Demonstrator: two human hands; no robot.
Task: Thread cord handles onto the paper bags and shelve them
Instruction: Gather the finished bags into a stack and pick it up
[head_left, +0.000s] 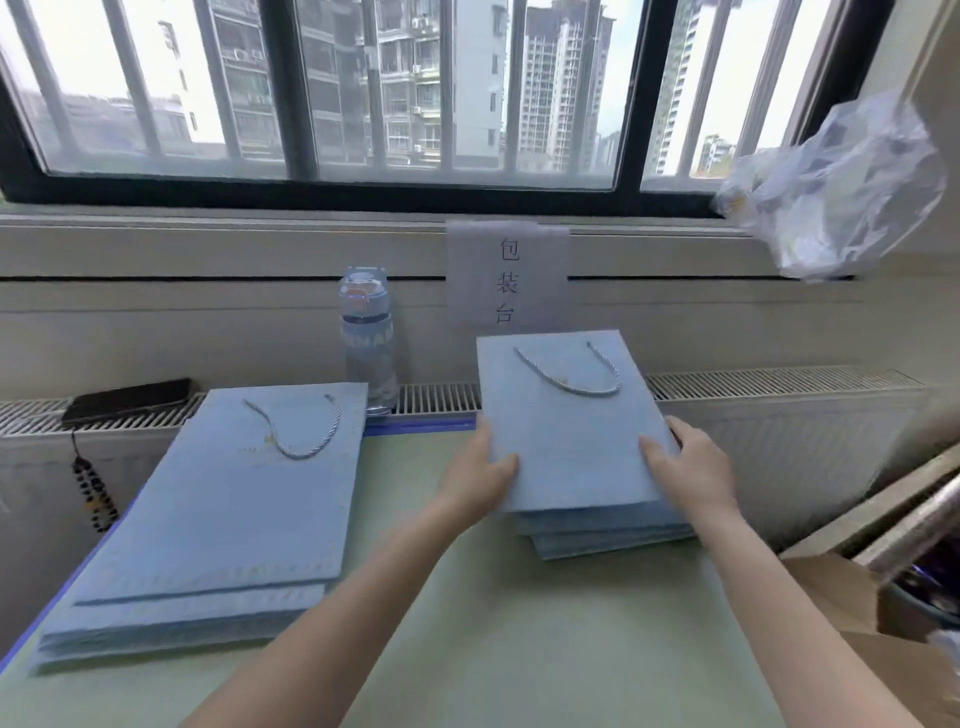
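Left hand (483, 470) and right hand (693, 470) are gripping a stack of flat light-blue paper bags (571, 447) at 1 o'clock on the pale-green worktop (519, 623), long axis and grey cord handle (571, 387) pointing toward 12 o'clock.

Two flat stacks of corded blue paper bags (571, 441), side by side.

The left hand (480, 478) and right hand (693, 467) are bare; both forearms (363, 587) are bare too, uncovered down to the view's lower edge
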